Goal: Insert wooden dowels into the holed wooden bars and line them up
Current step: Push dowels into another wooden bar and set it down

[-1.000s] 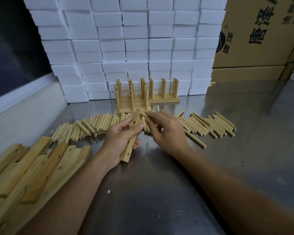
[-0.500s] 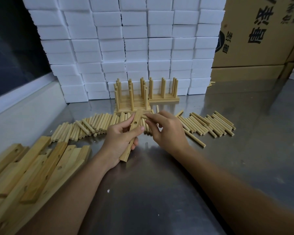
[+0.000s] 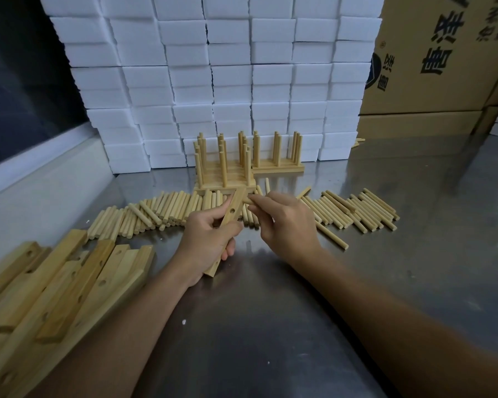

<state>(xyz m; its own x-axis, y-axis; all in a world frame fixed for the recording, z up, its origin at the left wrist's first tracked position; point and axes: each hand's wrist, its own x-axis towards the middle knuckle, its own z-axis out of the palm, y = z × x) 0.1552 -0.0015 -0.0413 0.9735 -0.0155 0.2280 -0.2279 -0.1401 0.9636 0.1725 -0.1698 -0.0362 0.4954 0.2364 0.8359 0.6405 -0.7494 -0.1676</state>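
The shiny metal surface (image 3: 299,326) holds a pile of holed wooden bars (image 3: 55,291) at the left and a long row of loose dowels (image 3: 161,211) farther back. Finished bars with dowels standing up (image 3: 227,165) sit behind them. The left hand (image 3: 210,239) grips one light wooden bar (image 3: 233,211), tilted, with a round hole showing. The right hand (image 3: 285,222) pinches a small dowel (image 3: 247,200) at the bar's top end.

Our two bare forearms reach forward and converge. Our left hand (image 3: 209,239) is curled, thumb on top, fingers wrapped beneath what it grips. Just beside it, our right hand (image 3: 285,222) pinches between thumb and forefinger, knuckles up, pointing left.
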